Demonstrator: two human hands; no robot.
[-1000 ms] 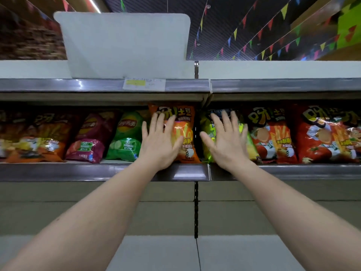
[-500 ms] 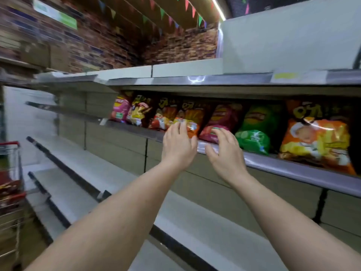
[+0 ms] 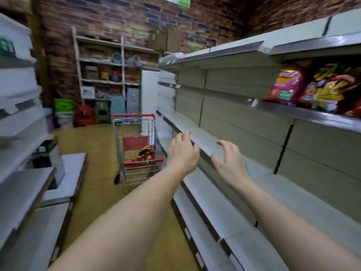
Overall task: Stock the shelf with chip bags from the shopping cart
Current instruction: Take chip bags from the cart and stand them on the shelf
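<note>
A red-handled wire shopping cart (image 3: 134,122) stands in the aisle ahead, left of the shelving. A red and yellow chip bag (image 3: 145,153) lies in its basket. Chip bags stand on the upper right shelf (image 3: 304,112): a pink one (image 3: 286,84) and a dark red and yellow one (image 3: 330,89). My left hand (image 3: 182,153) and my right hand (image 3: 229,161) reach forward in mid-air, fingers loosely curled and apart, both holding nothing. They hover beside the bare lower shelf (image 3: 197,137), to the right of the cart.
Bare white shelves run along the right and the left (image 3: 21,133). A storage rack (image 3: 109,61) with boxes stands against the brick back wall, with green and red bins (image 3: 84,114) on the yellow floor below it.
My view has swung left from the stocked shelf to the aisle and cart. Both hands have come off the bags on the shelf and lowered, empty, toward the cart side.
</note>
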